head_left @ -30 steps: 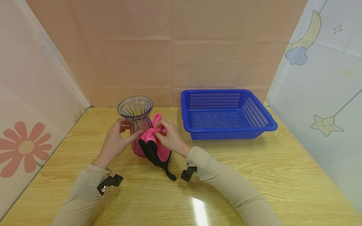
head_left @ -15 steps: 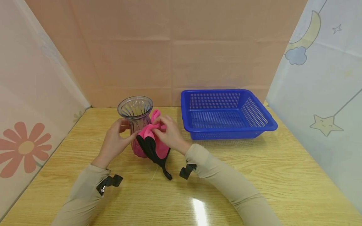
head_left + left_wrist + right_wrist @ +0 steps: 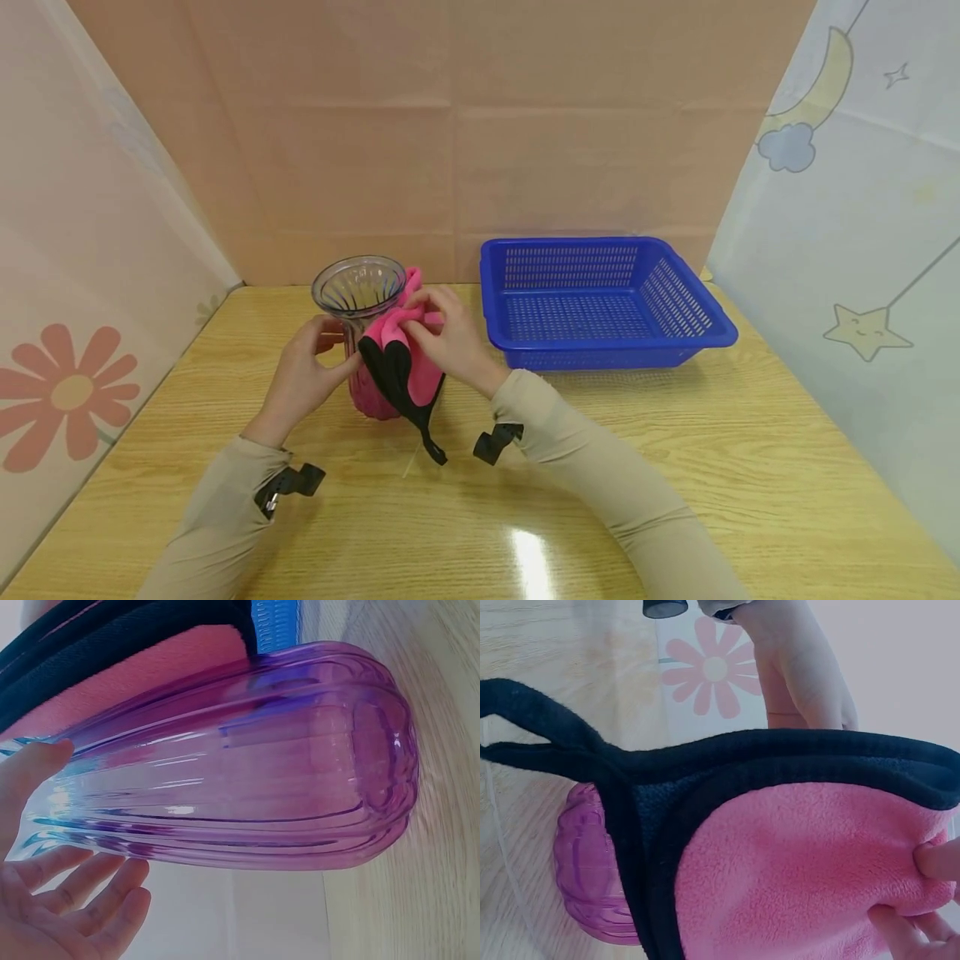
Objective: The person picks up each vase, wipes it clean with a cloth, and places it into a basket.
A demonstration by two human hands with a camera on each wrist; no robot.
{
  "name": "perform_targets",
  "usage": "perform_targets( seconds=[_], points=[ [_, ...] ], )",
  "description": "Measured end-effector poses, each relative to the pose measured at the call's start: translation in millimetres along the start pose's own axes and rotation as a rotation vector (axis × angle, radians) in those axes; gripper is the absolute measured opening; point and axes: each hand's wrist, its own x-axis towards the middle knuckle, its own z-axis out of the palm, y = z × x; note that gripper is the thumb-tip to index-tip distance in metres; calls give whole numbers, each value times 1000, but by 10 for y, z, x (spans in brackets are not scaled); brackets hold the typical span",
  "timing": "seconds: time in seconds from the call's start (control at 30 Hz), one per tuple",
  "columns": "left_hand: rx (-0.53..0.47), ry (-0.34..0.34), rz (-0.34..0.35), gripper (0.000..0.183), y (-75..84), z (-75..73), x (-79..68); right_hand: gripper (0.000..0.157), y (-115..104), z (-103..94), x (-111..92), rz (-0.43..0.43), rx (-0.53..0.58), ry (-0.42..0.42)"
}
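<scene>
A ribbed glass vase [image 3: 369,398], clear at the rim and purple-pink below, stands upright on the table at left of centre. My left hand [image 3: 300,375] holds its upper body, thumb on the near side and fingers round the far left, as the left wrist view of the vase [image 3: 285,772] also shows. My right hand [image 3: 459,342] pinches a bunched pink plush cloth [image 3: 426,379] with black edging and a black hanging loop. The cloth hangs against the vase's right side, loop downward, hiding part of the glass. In the right wrist view, thumb and fingers dent the cloth [image 3: 780,847].
A blue perforated plastic basket [image 3: 600,343] sits at the back right of the wooden table [image 3: 637,492]. Fabric screens close off the back and both sides. A thin pale strand [image 3: 410,461] lies on the table in front of the vase.
My right hand has moved up and slightly left, lifting the cloth along the vase towards its rim. The loop end has risen with it. My left hand and the vase stay put.
</scene>
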Motion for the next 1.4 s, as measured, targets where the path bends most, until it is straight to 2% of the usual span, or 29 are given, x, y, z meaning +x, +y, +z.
perform_targets(
  seconds=[0.17, 0.47, 0.73, 1.1, 1.4],
  points=[
    [-7, -9, 10, 46, -13, -9, 5, 15, -6, -44, 4, 11, -2, 24],
    [9, -52, 23, 53, -27, -30, 12, 16, -39, -99, 20, -27, 84, 66],
    [-10, -90, 60, 50, -35, -48, 28, 18, -68, -141, 46, -22, 95, 84],
    [-16, -132, 62, 51, -44, -80, 36, 18, -48, -94, 20, -11, 127, 49],
    [-8, -134, 41, 49, -35, -69, 33, 17, 15, -15, -20, 9, 76, 17]
  ],
)
